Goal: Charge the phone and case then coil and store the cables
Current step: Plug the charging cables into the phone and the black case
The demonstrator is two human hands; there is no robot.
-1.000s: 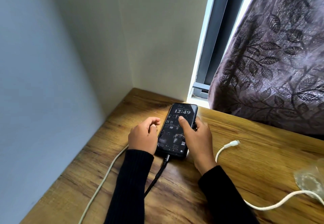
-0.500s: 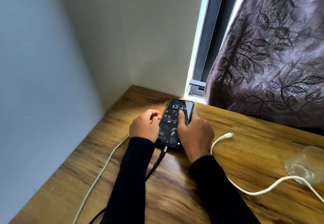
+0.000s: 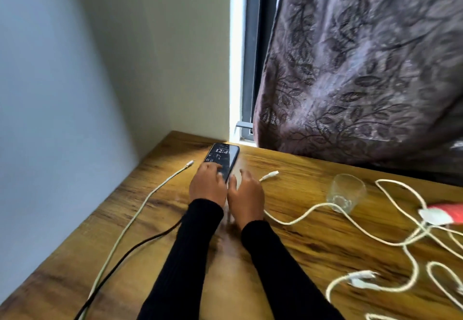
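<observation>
Two hands are working at the table's centre: the left hand is curling over the phone's near end, gripping it, while the right hand is hovering open, empty. At twelve o'clock the phone is lying flat, likely rigid, slippery; edge-gripping seems safest. White cables at three o'clock are looking limp.

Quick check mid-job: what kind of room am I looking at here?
Probably a home room, a desk corner by a window: wooden tabletop, leaf-patterned curtain, and a lit phone among charging cables.
</observation>
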